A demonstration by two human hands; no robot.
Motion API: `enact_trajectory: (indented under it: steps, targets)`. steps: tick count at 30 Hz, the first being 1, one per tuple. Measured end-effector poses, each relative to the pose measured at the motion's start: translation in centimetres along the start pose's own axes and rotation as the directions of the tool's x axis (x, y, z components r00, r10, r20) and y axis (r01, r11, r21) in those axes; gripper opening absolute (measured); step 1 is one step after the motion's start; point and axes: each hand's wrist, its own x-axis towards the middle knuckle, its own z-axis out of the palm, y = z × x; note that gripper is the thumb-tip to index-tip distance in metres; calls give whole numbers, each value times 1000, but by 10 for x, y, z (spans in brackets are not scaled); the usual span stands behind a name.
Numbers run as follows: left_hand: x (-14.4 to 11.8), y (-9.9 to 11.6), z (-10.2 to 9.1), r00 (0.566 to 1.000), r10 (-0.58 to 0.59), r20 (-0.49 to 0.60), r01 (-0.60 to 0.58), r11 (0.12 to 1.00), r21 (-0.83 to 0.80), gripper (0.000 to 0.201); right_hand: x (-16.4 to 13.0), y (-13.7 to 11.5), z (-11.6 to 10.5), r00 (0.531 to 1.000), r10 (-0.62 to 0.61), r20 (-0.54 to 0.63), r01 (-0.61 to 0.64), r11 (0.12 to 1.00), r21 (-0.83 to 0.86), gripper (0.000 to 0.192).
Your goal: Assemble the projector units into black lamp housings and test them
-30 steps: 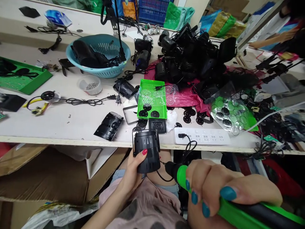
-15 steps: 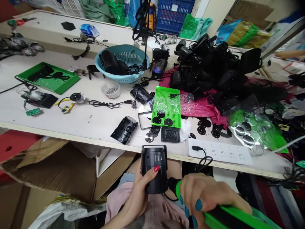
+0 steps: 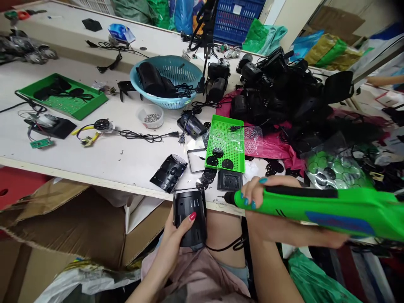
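Observation:
My left hand [image 3: 177,235] is closed round a black ribbed plastic housing [image 3: 191,202], which looks like a lamp body with a bracket. It is upright at the table's front edge, over my lap, and a black cord trails from its lower end. In my right hand [image 3: 256,192] is a green electric screwdriver [image 3: 290,212], lying almost level and pointing left. Its bit is just above a few tiny screws near the table edge, to the right of the housing; I cannot tell whether it touches them. A black square frame part [image 3: 230,181] lies just behind the bit.
A green perforated tray [image 3: 227,126] with black discs sits mid-table. Behind it are a blue basket [image 3: 186,71] and a small tub of screws [image 3: 150,117]. A black half shell [image 3: 169,172] lies near the edge. Black lamps [image 3: 284,84] are heaped at right.
My right hand has raised the screwdriver from beside the housing up to the table's front edge and turned it level. My left hand has shifted slightly left in view with the housing.

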Motion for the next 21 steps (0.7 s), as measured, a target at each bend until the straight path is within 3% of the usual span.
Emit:
enact_trajectory:
  steps: [4, 7, 9, 14, 19, 21]
  targets:
    - [5, 3, 6, 997, 70, 10, -71, 986, 150, 83, 26, 29, 10, 995, -101, -26, 103, 991, 90, 68]
    - [13, 7, 8, 974, 228, -2, -215, 920, 328, 87, 42, 41, 16, 985, -154, -71, 156, 988, 15, 66]
    - [18, 12, 9, 952, 306, -17, -271, 868, 417, 89, 46, 47, 18, 986, -146, -85, 143, 989, -38, 69]
    - [28, 29, 12, 927, 375, -25, -296, 770, 565, 81, 38, 68, 20, 987, -86, -139, 81, 996, -45, 79]
    - [37, 31, 17, 897, 436, 80, -361, 615, 701, 77, 31, 78, 17, 985, -75, -153, 71, 997, -30, 75]
    - [38, 30, 21, 857, 491, 159, -430, 511, 744, 77, 31, 74, 15, 986, -65, -155, 60, 998, -37, 76]
